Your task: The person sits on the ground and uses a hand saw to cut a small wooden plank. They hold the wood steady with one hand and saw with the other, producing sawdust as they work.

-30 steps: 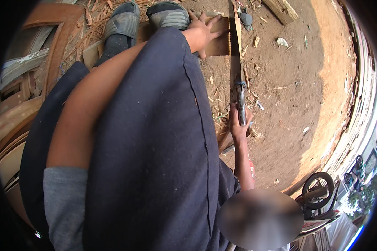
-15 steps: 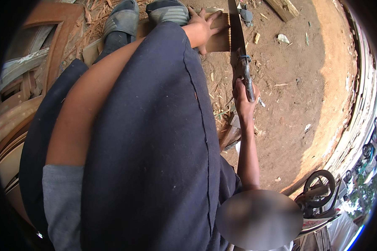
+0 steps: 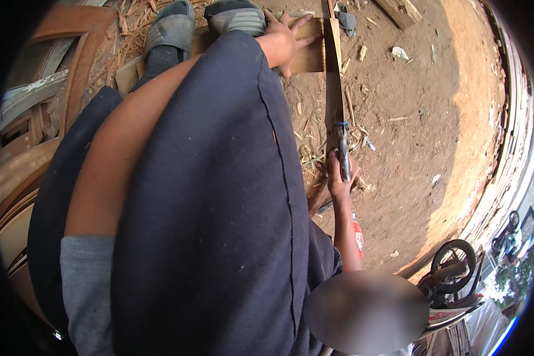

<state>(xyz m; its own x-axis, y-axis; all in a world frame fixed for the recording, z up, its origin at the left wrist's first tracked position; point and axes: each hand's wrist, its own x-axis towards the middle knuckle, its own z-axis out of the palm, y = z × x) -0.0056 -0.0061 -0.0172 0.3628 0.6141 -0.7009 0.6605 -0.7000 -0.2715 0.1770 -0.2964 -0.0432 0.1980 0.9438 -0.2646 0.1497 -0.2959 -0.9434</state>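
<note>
1. We see the left hand [image 3: 283, 44] palm down on the board [image 3: 307, 58], its fingers spread wide; it presses from above rather than gripping, and its thumb sits by the board's near edge.
2. We see the right hand [image 3: 342, 171] curled around the handle of the saw [image 3: 334, 89]; the grip looks closed, though we cannot make out every finger.
3. The saw's blade points away from the body and runs along the right end of the board. A blue tie [image 3: 342, 124] is wrapped where blade and handle meet.
4. We find a narrow pale strip [image 3: 336, 37] of wood just along the blade's right side; whether it joins the board, we cannot tell.
5. The board lies low, near the ground [image 3: 397, 160]. Two dark sandals [image 3: 236, 19] are to the left of the left hand, the closer one just beside it.
6. Wood chips [image 3: 362, 53] litter the ground, and a thick block [image 3: 399, 13] lies farther off, right of the saw.
7. Near the right forearm we notice a red bottle [image 3: 358, 236], partly hidden; well to its right we see a wheel [image 3: 471, 261].
</note>
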